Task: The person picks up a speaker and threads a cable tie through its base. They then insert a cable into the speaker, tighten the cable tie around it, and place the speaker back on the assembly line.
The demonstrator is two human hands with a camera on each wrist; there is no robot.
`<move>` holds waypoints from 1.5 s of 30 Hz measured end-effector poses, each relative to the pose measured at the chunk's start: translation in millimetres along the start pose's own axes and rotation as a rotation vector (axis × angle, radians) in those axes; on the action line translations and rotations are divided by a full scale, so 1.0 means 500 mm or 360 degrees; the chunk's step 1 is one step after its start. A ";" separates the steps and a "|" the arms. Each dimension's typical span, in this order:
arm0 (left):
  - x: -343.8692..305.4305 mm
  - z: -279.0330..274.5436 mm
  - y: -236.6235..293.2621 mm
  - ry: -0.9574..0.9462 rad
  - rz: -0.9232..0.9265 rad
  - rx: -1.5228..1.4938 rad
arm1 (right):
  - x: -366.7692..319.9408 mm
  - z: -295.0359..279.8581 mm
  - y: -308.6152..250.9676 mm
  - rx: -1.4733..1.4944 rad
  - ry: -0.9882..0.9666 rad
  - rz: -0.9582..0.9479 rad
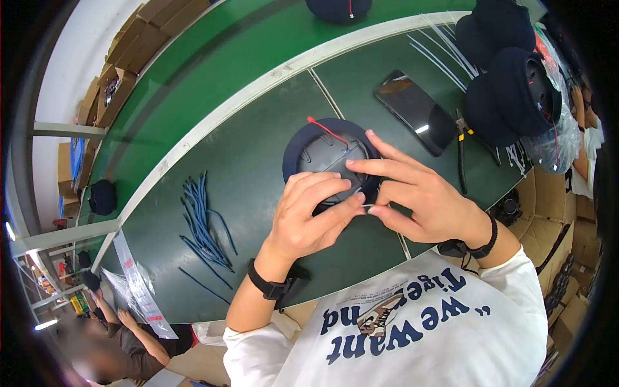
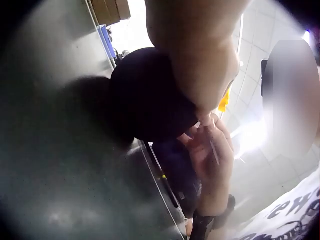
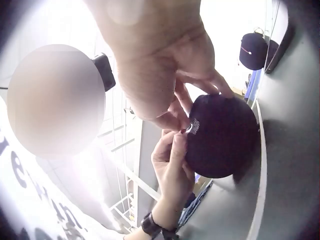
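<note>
Head view showed a round dark case (image 1: 325, 157) over the green table (image 1: 258, 151), a red wire (image 1: 330, 132) on its upper side. The left hand (image 1: 311, 216) had fingers curled over the case; the right hand (image 1: 422, 193) pinched a thin white strip (image 1: 369, 206) at the near rim. Left wrist view showed the strip across the right palm. Right wrist view showed both hands' fingertips together at the case's edge, beside a small pale patch (image 3: 195, 126).

The round piece (image 1: 322, 153) shows matt cloth and smooth plastic, the phone (image 1: 416, 111) a glossy screen.
</note>
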State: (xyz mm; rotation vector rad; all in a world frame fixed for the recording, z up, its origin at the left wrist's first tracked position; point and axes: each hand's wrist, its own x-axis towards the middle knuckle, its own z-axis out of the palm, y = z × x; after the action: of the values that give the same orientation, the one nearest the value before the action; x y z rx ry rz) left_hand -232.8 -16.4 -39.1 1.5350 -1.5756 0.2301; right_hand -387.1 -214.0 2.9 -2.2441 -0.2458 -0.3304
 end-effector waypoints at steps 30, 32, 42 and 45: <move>-0.037 0.011 0.000 0.0333 -0.0879 -0.0488 | 0.044 0.056 0.061 0.0164 0.0253 0.0322; -0.034 0.018 -0.020 0.0418 -0.0809 -0.0472 | 0.045 0.064 0.074 0.0567 0.0427 0.0306; -0.048 0.009 -0.070 0.0086 -0.0641 -0.0269 | 0.061 0.090 0.100 0.0549 0.0379 0.0269; -0.045 0.015 -0.067 0.0097 -0.0731 -0.0314 | 0.063 0.093 0.098 0.0500 0.0427 0.0270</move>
State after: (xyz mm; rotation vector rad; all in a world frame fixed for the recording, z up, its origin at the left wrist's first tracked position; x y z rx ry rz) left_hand -210.9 -12.7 -73.3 1.6649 -1.1229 -0.1314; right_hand -336.5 -206.8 -51.3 -1.8721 0.0342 -0.4623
